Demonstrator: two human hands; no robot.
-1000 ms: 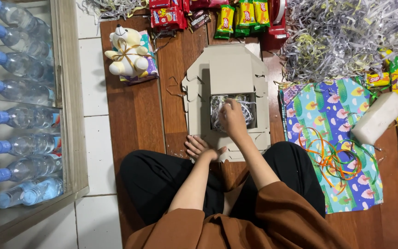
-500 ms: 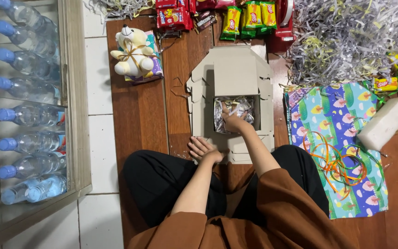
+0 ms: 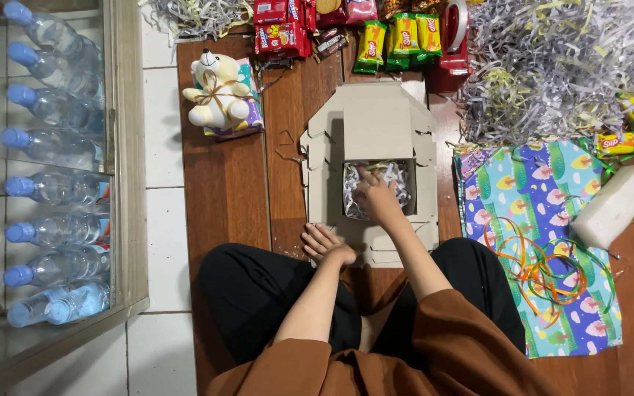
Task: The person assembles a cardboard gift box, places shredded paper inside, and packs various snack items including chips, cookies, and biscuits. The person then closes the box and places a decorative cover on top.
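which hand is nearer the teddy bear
Left. The left hand rests on the cardboard box's near flap, below and right of the teddy bear. The right hand is farther right, inside the box on the shredded paper.

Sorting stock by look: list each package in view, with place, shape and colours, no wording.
Red snack packs: top centre, flat, red.
Green-yellow snack packs: top, upright row, beside the red ones.
Small yellow-red pack: right, by shredded paper.
Cardboard box: centre, open, brown.
Bottle labels: left cabinet, small, too blurred to describe.
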